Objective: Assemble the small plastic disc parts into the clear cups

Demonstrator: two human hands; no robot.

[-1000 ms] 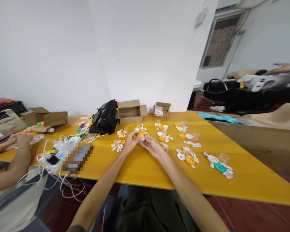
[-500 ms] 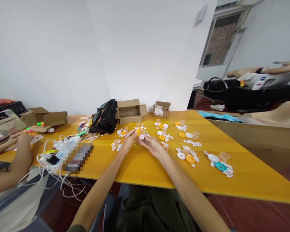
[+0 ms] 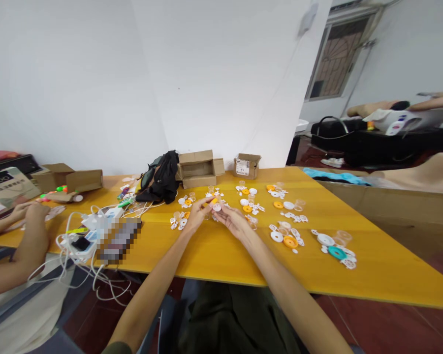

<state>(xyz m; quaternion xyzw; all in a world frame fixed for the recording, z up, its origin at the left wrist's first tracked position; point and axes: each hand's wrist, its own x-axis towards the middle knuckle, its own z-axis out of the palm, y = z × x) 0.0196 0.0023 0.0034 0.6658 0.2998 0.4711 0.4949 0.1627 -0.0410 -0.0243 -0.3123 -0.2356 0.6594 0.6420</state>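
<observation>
Smooth yellow tabletop (image 3: 217, 255); left hand (image 3: 198, 213) gripping orange plastic piece (image 3: 214, 200), right hand (image 3: 235, 221) round white disc (image 3: 216, 207).

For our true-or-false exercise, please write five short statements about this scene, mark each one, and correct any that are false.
1. The left hand holds an orange piece. True.
2. The teal ring lies to the left of both hands. False: it lies to their right.
3. The right hand holds a pale round piece. True.
4. The small labelled box sits near the back of the table. True.
5. The black bag is to the right of the small labelled box. False: it is to the left of that box.
</observation>
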